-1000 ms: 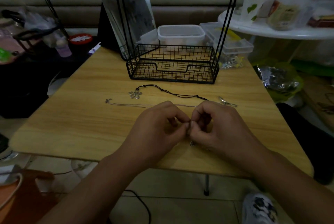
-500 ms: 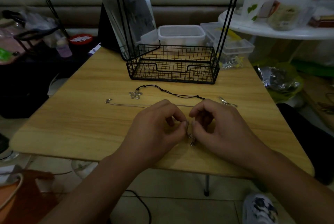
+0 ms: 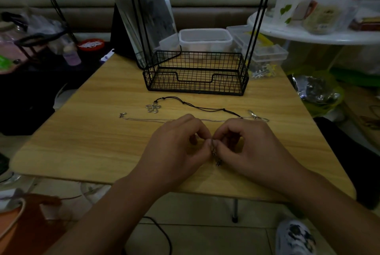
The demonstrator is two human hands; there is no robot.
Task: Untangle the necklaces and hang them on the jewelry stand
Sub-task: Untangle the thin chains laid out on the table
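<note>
Pale wood-grain laminate covers the table, its corners rounded and its surface smooth. Over its near middle the left hand and the right hand meet fingertip to fingertip, both curled tight and pinching a small dark metal pendant necklace, whose knobbly charm hangs just below the thumbs; how its chain runs inside the fingers cannot be told. Just beyond the knuckles a thin silver chain lies almost straight across the table, with a small clasp at its left end and a shiny looped piece at the right. Behind it a black cord necklace curves in a loose line, knotted at points, ending at a flat, open flower-shaped metal pendant. Further back stands the jewelry stand, a black wire-mesh tray with thin straight rods rising from both ends. Translucent plastic tubs sit behind it, and a white round table crowded with wrapped goods is off to the right.
</note>
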